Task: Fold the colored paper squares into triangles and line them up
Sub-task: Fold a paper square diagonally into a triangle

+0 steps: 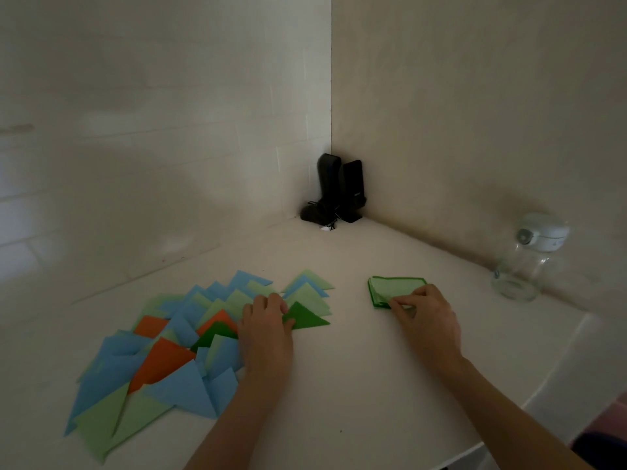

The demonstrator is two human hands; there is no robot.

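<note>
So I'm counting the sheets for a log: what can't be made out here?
- Stack of green paper squares, head view: the right hand covers its near corner, and the sheets are too thin to count.
- Folded triangles: they overlap, and the left hand hides some.
- Dark green triangle: the left fingers cover its left tip.
- Glass jar: blurred.

Left hand [266, 329] covers near corner of dark green triangle [307, 317]. Right hand [425, 312] hides front edge of green square stack [397, 288]. Overlapping triangles [163, 347] hide each other; count unclear. Forearms cut off at bottom edge. Black devices [341, 188] in corner too dim to identify.
</note>
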